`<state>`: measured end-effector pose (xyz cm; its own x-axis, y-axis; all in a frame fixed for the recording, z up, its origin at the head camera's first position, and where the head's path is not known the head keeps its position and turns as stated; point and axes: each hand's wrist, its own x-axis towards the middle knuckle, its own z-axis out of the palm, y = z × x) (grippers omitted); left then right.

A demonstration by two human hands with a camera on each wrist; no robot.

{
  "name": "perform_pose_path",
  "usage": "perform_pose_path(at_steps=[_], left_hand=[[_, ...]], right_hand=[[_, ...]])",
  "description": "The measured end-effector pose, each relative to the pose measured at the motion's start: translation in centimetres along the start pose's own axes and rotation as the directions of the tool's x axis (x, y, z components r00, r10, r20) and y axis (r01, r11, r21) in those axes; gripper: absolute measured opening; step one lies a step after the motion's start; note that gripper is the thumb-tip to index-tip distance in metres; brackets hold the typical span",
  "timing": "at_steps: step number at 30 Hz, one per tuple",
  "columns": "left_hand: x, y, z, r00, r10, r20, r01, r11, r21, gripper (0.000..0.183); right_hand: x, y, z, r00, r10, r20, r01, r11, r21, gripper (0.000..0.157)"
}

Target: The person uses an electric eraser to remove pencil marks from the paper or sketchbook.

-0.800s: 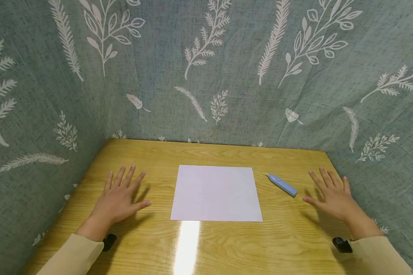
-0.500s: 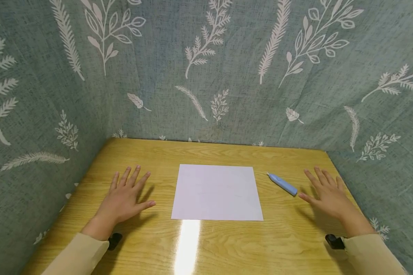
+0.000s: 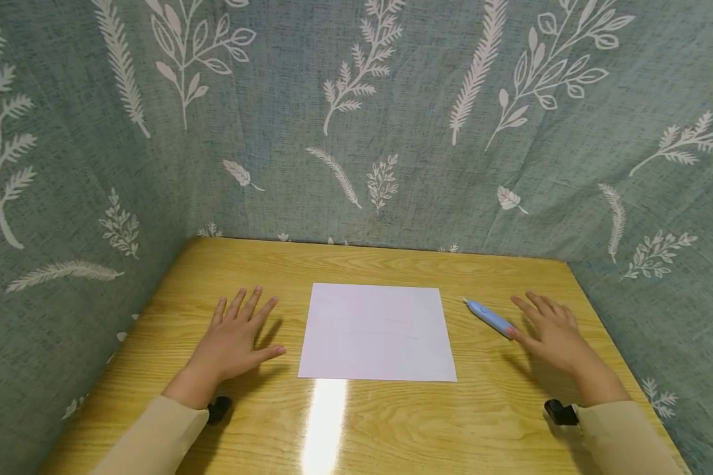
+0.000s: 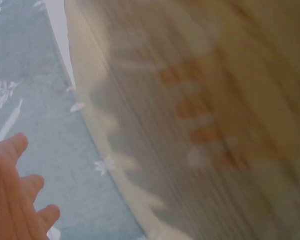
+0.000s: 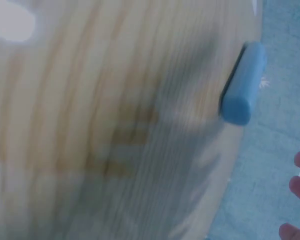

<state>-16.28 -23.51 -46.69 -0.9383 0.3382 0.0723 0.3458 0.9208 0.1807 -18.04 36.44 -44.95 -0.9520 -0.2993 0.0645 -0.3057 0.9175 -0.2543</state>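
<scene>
A white sheet of paper point(image 3: 377, 333) with a few faint lines lies on the wooden table. To its right is a blue pen-shaped tool point(image 3: 488, 318) with a small pale tip pointing at the paper; the right wrist view shows its rounded rear end point(image 5: 237, 107). My left hand point(image 3: 234, 343), fingers spread, hovers over the table left of the paper and holds nothing. On the other side, my right hand point(image 3: 552, 336) has its fingers extended, and the thumb overlaps the tool's rear end in the head view. Fingertips of each hand show at the edges of the wrist views.
A grey-green cloth point(image 3: 285, 171) with white leaf prints hangs behind the table point(image 3: 386, 429) and along both sides. Black wrist cameras point(image 3: 218, 410) sit under the cuffs. A bright light reflection falls on the wood in front of the paper.
Both hands have moved inward, the left one rightward toward the paper and the right one leftward toward the blue tool. Paper and tool stay where they were on the table.
</scene>
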Motion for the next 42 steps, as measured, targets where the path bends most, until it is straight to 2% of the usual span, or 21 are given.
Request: perform_pose_path(at_steps=[9, 22, 26, 33, 42], left_hand=[[1.2, 1.6, 0.4, 0.999, 0.034, 0.016, -0.033, 0.999, -0.026, 0.095], [2.9, 2.8, 2.3, 0.998, 0.049, 0.049, -0.046, 0.997, -0.057, 0.098], [3.2, 3.2, 2.6, 0.995, 0.063, 0.083, -0.059, 0.997, -0.055, 0.100], [3.3, 4.1, 2.4, 0.984, 0.051, 0.170, -0.038, 0.996, -0.081, 0.098], [4.1, 4.5, 2.4, 0.968, 0.021, 0.249, -0.007, 0.998, -0.055, 0.099]], right_hand=[[1.3, -1.0, 0.6, 1.000, -0.009, 0.015, 0.006, 0.985, 0.174, 0.062], [3.3, -0.9, 1.6, 0.996, 0.037, 0.081, -0.058, 0.962, 0.267, 0.063], [3.9, -0.4, 2.4, 0.996, 0.035, 0.077, -0.057, 0.950, 0.308, 0.061], [4.7, 0.2, 3.1, 0.996, 0.052, 0.077, -0.076, 0.932, 0.355, 0.055], [5.5, 0.9, 3.9, 0.989, 0.058, 0.138, -0.112, 0.899, 0.423, 0.057]])
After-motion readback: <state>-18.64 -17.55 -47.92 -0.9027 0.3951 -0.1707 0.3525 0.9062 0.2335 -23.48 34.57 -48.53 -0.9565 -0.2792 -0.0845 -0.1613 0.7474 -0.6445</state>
